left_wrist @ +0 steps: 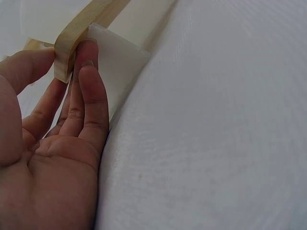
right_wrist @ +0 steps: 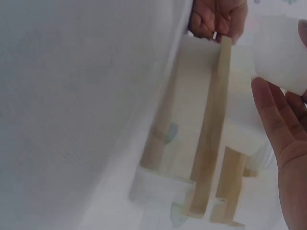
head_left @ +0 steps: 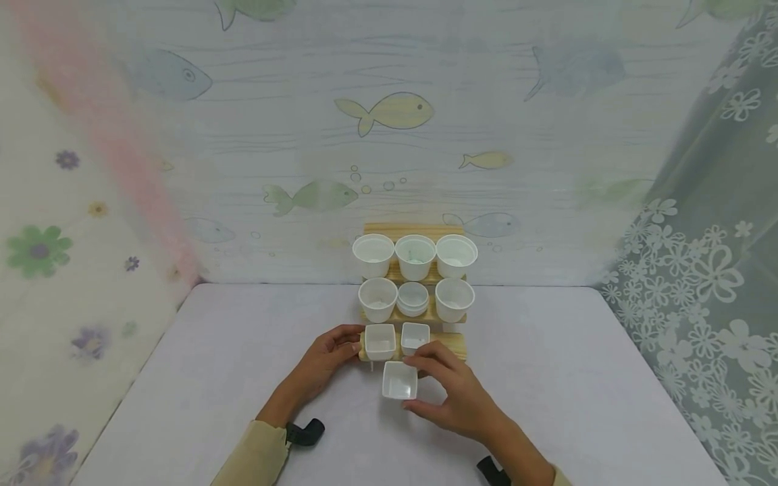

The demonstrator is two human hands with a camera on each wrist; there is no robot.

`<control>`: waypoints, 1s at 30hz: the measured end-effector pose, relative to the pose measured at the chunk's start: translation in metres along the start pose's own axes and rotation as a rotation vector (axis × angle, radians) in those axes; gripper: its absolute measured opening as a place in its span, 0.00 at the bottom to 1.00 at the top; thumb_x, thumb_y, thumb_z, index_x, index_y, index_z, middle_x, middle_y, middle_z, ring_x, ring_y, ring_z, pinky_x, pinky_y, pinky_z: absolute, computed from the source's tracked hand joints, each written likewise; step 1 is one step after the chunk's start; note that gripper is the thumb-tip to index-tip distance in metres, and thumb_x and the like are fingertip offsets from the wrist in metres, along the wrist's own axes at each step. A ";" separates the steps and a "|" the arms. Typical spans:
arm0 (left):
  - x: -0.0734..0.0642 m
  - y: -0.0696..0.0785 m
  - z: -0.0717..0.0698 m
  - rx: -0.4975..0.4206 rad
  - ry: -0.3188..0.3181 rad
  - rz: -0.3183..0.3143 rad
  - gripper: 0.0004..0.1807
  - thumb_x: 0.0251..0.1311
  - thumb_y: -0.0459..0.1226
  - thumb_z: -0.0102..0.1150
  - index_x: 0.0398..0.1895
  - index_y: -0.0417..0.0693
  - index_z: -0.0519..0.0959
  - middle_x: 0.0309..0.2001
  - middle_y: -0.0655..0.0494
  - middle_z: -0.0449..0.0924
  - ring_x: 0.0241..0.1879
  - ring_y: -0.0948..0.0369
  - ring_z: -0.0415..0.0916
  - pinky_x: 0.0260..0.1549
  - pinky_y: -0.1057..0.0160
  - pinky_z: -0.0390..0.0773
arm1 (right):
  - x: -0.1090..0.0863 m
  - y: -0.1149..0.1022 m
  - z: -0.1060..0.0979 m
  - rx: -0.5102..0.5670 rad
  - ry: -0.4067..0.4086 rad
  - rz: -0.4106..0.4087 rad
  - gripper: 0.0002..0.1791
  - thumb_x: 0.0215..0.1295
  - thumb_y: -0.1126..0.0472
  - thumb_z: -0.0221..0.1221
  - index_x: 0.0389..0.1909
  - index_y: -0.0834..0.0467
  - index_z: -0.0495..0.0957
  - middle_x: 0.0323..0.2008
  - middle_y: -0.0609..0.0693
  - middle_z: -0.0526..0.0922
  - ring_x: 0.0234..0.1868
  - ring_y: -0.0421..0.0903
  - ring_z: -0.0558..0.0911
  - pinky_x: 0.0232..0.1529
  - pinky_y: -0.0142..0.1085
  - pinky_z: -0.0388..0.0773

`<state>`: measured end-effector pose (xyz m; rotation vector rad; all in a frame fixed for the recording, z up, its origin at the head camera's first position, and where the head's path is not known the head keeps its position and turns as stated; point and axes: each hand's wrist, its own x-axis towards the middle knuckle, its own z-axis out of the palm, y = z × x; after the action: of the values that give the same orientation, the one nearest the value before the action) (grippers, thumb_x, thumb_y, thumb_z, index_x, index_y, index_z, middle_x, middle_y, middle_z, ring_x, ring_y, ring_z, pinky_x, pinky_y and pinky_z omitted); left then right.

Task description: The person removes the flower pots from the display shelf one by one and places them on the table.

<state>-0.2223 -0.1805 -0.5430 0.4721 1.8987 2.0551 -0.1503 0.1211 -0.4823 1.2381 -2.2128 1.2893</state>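
My right hand [head_left: 456, 395] pinches a small square white cup [head_left: 399, 382] by its right side, in front of the lowest step of a tiered wooden stand [head_left: 448, 344]. In the right wrist view, this cup [right_wrist: 278, 52] is held off the stand between fingers and thumb. At the stand's left, my left hand [head_left: 328, 359] grips the end of the bottom step; the left wrist view has the board's end [left_wrist: 64, 57] between thumb and fingers. On that step stand a square cup [head_left: 379, 343] at left and a smaller square cup [head_left: 415, 337] in the middle.
Round white cups fill the upper steps, among them a top middle cup [head_left: 416, 258] and a shorter middle-row cup [head_left: 412, 299]. A white cloth covers the table [head_left: 213, 351]. Behind the stand rises a fish-patterned backdrop [head_left: 292, 135]; a flowered curtain [head_left: 705, 304] hangs at right.
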 end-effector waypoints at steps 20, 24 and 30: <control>-0.004 0.001 0.001 -0.004 0.004 0.000 0.25 0.78 0.36 0.60 0.73 0.37 0.70 0.64 0.41 0.79 0.57 0.58 0.82 0.54 0.60 0.84 | 0.000 0.001 0.026 0.046 -0.099 0.118 0.35 0.54 0.72 0.77 0.64 0.62 0.77 0.60 0.53 0.74 0.58 0.50 0.80 0.48 0.33 0.87; -0.003 0.001 0.001 -0.010 -0.005 0.005 0.25 0.78 0.36 0.60 0.73 0.37 0.70 0.64 0.40 0.78 0.58 0.57 0.81 0.54 0.61 0.83 | 0.001 -0.001 0.031 -0.020 -0.123 0.146 0.35 0.52 0.73 0.76 0.63 0.62 0.78 0.59 0.51 0.73 0.57 0.49 0.81 0.51 0.32 0.85; -0.002 0.002 0.001 -0.016 -0.008 0.005 0.25 0.77 0.36 0.60 0.73 0.37 0.70 0.64 0.40 0.79 0.57 0.57 0.82 0.54 0.60 0.83 | 0.004 -0.005 0.037 -0.181 -0.149 0.198 0.33 0.52 0.66 0.79 0.60 0.62 0.79 0.58 0.50 0.75 0.54 0.47 0.82 0.54 0.31 0.82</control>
<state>-0.2198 -0.1811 -0.5415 0.4813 1.8763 2.0669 -0.1428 0.0873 -0.4972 1.1026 -2.5495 1.0629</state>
